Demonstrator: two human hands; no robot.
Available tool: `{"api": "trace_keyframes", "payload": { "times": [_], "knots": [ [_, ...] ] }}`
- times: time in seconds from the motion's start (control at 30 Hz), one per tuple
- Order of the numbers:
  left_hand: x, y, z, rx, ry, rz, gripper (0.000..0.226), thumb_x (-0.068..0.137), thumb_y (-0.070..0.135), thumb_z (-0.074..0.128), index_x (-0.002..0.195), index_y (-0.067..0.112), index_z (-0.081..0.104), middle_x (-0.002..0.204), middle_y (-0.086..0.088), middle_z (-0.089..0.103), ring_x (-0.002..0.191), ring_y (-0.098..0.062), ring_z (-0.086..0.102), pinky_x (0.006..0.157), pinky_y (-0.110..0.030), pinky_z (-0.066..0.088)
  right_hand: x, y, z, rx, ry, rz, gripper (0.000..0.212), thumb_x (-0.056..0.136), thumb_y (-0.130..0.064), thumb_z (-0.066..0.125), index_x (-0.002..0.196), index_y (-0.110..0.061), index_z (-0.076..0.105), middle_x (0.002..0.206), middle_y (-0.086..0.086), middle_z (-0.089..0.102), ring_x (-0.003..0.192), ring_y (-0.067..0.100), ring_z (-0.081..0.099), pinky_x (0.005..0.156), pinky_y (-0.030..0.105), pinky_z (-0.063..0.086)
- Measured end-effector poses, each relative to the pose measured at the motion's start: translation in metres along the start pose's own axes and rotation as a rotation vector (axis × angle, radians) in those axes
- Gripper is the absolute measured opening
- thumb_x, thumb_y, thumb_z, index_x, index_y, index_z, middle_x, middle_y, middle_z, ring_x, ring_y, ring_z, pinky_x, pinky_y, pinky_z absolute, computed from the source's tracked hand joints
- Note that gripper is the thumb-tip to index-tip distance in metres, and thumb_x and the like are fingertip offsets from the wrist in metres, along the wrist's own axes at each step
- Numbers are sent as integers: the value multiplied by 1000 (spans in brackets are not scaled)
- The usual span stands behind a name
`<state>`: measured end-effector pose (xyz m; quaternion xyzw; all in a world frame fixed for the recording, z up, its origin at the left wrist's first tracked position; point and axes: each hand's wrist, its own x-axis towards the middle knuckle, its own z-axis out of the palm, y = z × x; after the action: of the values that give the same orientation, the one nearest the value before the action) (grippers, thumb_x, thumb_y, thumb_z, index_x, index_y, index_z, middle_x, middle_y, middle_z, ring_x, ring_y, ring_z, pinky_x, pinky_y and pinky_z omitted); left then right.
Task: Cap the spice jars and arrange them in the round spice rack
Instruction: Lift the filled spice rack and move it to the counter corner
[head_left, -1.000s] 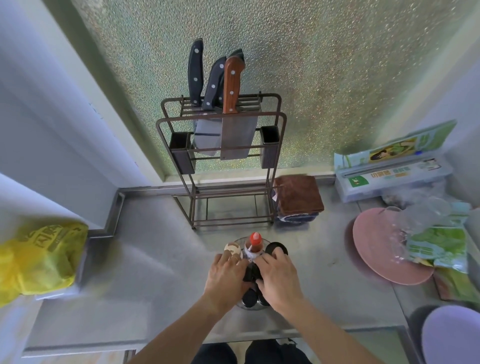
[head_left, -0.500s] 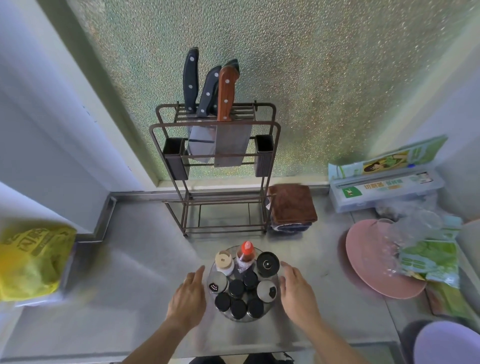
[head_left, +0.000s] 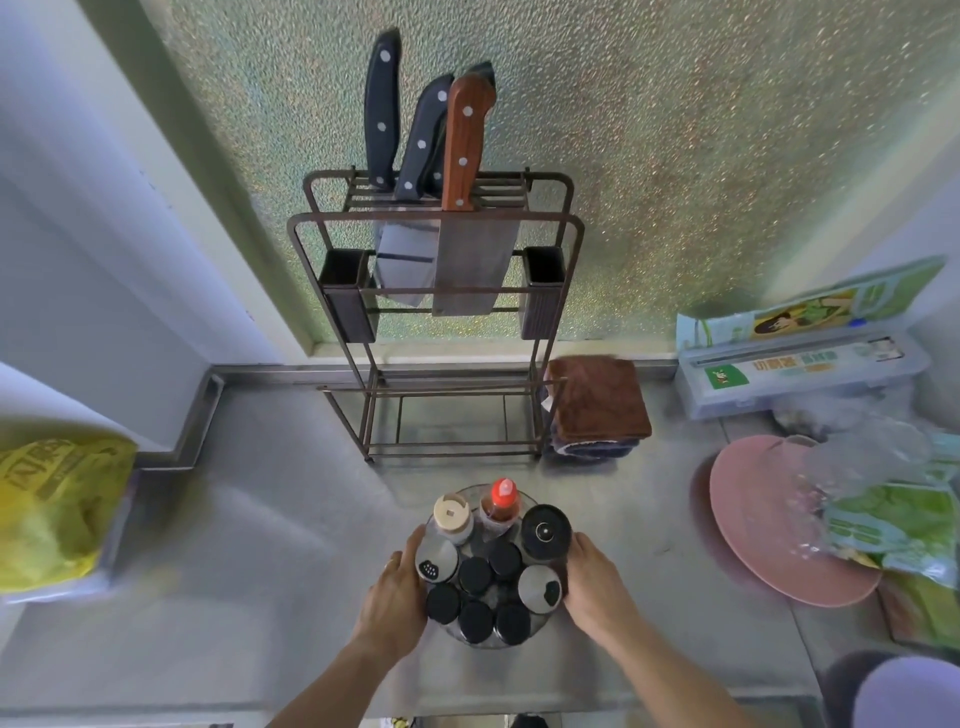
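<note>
The round spice rack (head_left: 485, 643) stands on the steel counter close to the front edge. It holds several black-capped jars (head_left: 475, 574), two silver-topped shakers (head_left: 435, 560), a beige-capped jar (head_left: 452, 514), a red-capped bottle (head_left: 503, 499) and a jar with a wide black lid (head_left: 545, 530). Every jar I can see has a cap on. My left hand (head_left: 395, 597) cups the rack's left side, fingers against the silver shaker. My right hand (head_left: 597, 587) cups its right side, below the wide black lid.
A brown metal knife rack (head_left: 436, 332) with three knives stands just behind. A folded brown cloth (head_left: 597, 400) lies to its right. A pink plate (head_left: 763, 525) under plastic bags and a wrap dispenser box (head_left: 800, 374) are at right, a yellow bag (head_left: 52, 504) at left.
A second ago both hands were over the jars in the middle of the rack. They then spread out to the sides, and now they have closed in against the rack's two sides.
</note>
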<state>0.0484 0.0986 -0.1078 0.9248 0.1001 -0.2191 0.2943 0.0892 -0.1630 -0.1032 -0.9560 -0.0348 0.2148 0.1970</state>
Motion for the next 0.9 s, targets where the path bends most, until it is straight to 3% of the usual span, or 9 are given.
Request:
{"api": "trace_keyframes", "payload": {
  "times": [0.1,0.2,0.4,0.63,0.9],
  "knots": [
    [3,-4,6,-8,20,0,80,89,18,61,156,18,16,142,-10,51,125,-32,55,102,-45,48,0,1,7,4,2,9,29,94,-18,52,122,-13,56,112,10,58,97,35,65,80,40,51],
    [7,-11,14,-32,65,-3,75,83,15,58,153,13,29,140,-12,54,125,-32,55,103,-40,47,0,1,13,37,30,17,33,93,-15,54,125,-8,57,114,15,61,98,40,64,79,43,49],
    [2,-7,13,-117,160,42,68,80,16,53,147,22,43,127,-7,66,113,-27,64,93,-42,55,-5,-7,14,147,87,48,30,89,-27,60,114,-11,62,106,12,67,96,37,68,79,39,53],
    [-6,-12,-1,-176,229,129,55,88,14,60,140,28,50,115,-2,72,93,-23,69,77,-38,59,-16,-23,13,176,134,51,24,86,-24,65,107,-13,65,102,12,69,93,38,68,76,39,54],
    [-33,-60,-55,-216,299,104,47,92,13,63,137,26,56,116,1,72,85,-17,64,75,-24,51,-14,-97,24,169,93,-49,23,87,-28,63,108,-20,64,101,3,68,94,28,68,77,36,55]
  ]
}}
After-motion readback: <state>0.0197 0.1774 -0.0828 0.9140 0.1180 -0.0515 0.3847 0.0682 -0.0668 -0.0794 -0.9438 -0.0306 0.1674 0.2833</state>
